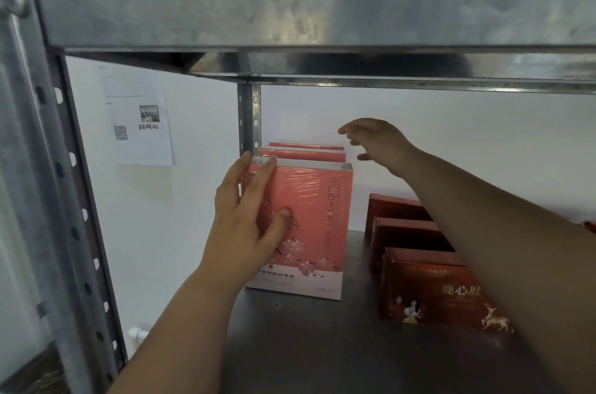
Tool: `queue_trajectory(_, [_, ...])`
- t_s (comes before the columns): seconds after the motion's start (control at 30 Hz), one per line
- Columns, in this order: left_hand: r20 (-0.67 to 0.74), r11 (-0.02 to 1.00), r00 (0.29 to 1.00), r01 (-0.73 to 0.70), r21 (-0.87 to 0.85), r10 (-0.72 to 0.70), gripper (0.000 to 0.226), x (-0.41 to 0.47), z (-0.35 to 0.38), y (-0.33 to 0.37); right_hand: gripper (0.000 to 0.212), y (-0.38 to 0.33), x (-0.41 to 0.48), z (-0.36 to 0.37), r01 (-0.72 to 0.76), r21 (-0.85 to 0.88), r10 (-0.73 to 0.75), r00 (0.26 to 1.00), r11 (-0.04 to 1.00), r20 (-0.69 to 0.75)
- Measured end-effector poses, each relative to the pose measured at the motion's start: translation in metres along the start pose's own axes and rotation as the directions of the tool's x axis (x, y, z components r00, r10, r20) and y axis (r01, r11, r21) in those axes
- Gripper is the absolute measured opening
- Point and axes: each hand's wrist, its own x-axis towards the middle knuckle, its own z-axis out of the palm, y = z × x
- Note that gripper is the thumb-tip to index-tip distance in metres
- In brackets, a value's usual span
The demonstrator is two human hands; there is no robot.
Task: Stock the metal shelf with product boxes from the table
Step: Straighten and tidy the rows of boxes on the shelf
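One metal shelf [290, 6] is filling the view. Its lower deck [306, 345] is carrying all the stock in sight, and the supply surface is not showing.

Three pink boxes are standing upright at the deck's left, one behind another.
- The left hand [245, 219] is gripping the front pink box [316, 216], fingers curling over its top left corner and thumb pressing its face.
- The right hand [377, 145] is reaching over the rear of the row with fingers spread, holding nothing.

Judged step: seating the front pink box in its row.
- Sliding it straight back until it is touching the box behind would be serving best, with the base flat and the face square to the front.
- The free hand could be steadying the rear boxes against tipping.
- The wrap is looking slick, so an edge hold is suiting it.

Three dark red boxes are sitting in a second row to the right, apart from the pink row.

Writing:
- The front dark red box [435, 290] is showing large gold characters that seem to read 鹿心肽, with figures and a deer below.
- The front pink box is bearing blossom print, a vertical column of characters too blurred to read, and a bottom line appearing to end 食品.
- A paper notice [138, 123] on the wall at left is carrying a small photo and a QR code [120, 132]; its text is too small to read.
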Motion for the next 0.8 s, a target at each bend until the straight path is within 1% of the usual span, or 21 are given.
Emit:
queue_trajectory(0.03, [-0.001, 1.000, 1.000, 0.000, 0.000, 0.000, 0.071, 0.000, 0.000, 0.000, 0.023, -0.003, -0.004, -0.002, 0.043, -0.051, -0.044, 0.999, 0.998, -0.008])
queue_trajectory(0.1, [-0.003, 1.000, 1.000, -0.003, -0.002, 0.003, 0.071, 0.000, 0.000, 0.000, 0.025, -0.008, -0.012, -0.005, 0.116, -0.127, -0.111, 0.993, 0.985, 0.041])
queue_trajectory(0.2, [-0.005, 1.000, 1.000, -0.006, -0.003, 0.006, 0.072, 0.000, 0.000, 0.001, 0.027, -0.010, -0.023, -0.009, 0.160, -0.175, -0.128, 0.975, 0.972, 0.180])
queue_trajectory(0.27, [-0.004, 1.000, 1.000, 0.000, -0.003, 0.000, 0.073, 0.001, 0.000, 0.001, 0.024, -0.011, -0.028, -0.010, 0.186, -0.202, -0.143, 0.967, 0.962, 0.213])
queue_trajectory(0.37, [0.002, 1.000, 1.000, 0.022, -0.015, -0.022, 0.078, 0.001, -0.001, 0.003, 0.019, -0.010, -0.031, -0.010, 0.170, -0.175, -0.141, 0.976, 0.970, 0.166])
queue_trajectory(0.57, [0.005, 0.998, 0.999, 0.053, -0.022, -0.053, 0.078, 0.001, -0.001, 0.003, 0.017, -0.007, -0.035, -0.011, 0.136, -0.127, -0.116, 0.982, 0.983, 0.150])
queue_trajectory(0.8, [-0.001, 0.998, 0.998, 0.055, -0.032, -0.055, 0.077, 0.003, 0.000, 0.003, 0.019, -0.010, -0.039, -0.016, 0.138, -0.175, -0.115, 0.984, 0.975, 0.132])
